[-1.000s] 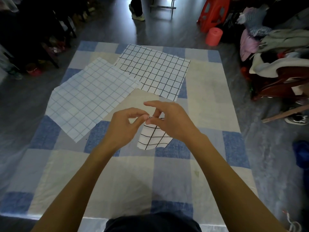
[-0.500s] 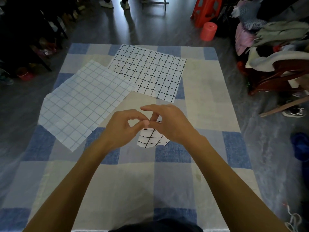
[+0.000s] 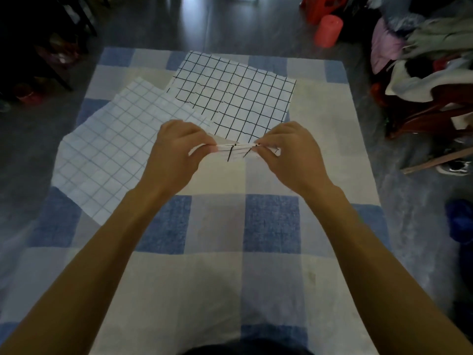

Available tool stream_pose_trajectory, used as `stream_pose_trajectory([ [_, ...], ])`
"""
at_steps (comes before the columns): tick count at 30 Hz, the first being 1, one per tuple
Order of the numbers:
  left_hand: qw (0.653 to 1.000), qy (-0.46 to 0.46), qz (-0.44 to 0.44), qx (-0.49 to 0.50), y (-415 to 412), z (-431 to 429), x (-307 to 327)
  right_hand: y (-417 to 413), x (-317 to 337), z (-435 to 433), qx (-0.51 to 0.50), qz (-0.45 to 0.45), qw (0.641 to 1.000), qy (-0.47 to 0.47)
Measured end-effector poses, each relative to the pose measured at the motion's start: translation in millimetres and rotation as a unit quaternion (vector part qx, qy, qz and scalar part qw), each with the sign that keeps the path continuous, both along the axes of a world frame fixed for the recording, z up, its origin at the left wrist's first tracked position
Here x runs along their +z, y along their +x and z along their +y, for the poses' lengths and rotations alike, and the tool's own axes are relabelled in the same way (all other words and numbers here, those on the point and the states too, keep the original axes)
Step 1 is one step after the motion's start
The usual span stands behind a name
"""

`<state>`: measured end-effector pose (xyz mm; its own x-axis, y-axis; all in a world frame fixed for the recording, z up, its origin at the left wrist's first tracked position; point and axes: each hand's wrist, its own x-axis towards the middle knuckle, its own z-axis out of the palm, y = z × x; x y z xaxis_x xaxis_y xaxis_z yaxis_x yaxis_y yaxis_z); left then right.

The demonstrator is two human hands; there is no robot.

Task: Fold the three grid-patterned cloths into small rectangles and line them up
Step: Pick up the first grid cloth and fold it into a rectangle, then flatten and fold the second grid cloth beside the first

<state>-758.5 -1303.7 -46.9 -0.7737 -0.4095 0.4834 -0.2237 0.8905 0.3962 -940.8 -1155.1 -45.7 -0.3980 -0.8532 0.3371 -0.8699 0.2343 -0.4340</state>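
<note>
Blue-and-cream checked cover on the tabletop (image 3: 217,252), bare right in front of the person. Just past that, both hands are up off the surface with the first cloth, the small folded black-grid cloth (image 3: 236,151), stretched between them. The left hand (image 3: 179,149) has a pinching grip on its left end and the right hand (image 3: 289,152) pinches the right end, thumbs against fingertips. You see it nearly edge-on, a thin stack of layers.

So I'd say this is the tail end of cloth one: it looks small enough already, maybe one more tidy-up of the edges. Next move probably needs it set down flat somewhere that leaves room for two more beside it, with the layers kept from sliding apart on release.

Beyond the hands, the pale blue-grid cloth (image 3: 115,149) lies flat and unfolded on the left, overlapping a corner of the big black-grid cloth (image 3: 235,98), also unfolded. Further back on the floor there's a red tub (image 3: 328,30) and a heap of clothes (image 3: 422,47).
</note>
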Motion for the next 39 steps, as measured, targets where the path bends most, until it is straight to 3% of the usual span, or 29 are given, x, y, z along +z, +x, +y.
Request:
stream_pose_trajectory([
  [6,0.995,-0.082,-0.046,-0.021,4,0,-56,12,-57,13,-0.005,0.043,0.999,0.0],
  [12,0.986,-0.027,-0.162,-0.031,43,42,-153,52,-154,53,0.026,-0.021,0.991,0.129],
  [16,0.97,0.016,-0.238,-0.056,62,70,-176,66,-171,74,0.031,-0.055,0.982,0.178],
  [24,0.951,0.161,-0.263,-0.004,55,101,-174,54,-161,87,-0.014,-0.121,0.962,0.244],
  [27,0.939,0.199,-0.278,0.023,58,105,-167,55,-147,96,-0.017,-0.145,0.963,0.227],
  [32,0.933,0.285,-0.197,0.099,71,111,-142,64,-129,107,-0.015,-0.158,0.965,0.207],
  [39,0.928,0.292,-0.13,0.19,115,122,-87,109,-93,73,0.058,-0.154,0.976,0.14],
])
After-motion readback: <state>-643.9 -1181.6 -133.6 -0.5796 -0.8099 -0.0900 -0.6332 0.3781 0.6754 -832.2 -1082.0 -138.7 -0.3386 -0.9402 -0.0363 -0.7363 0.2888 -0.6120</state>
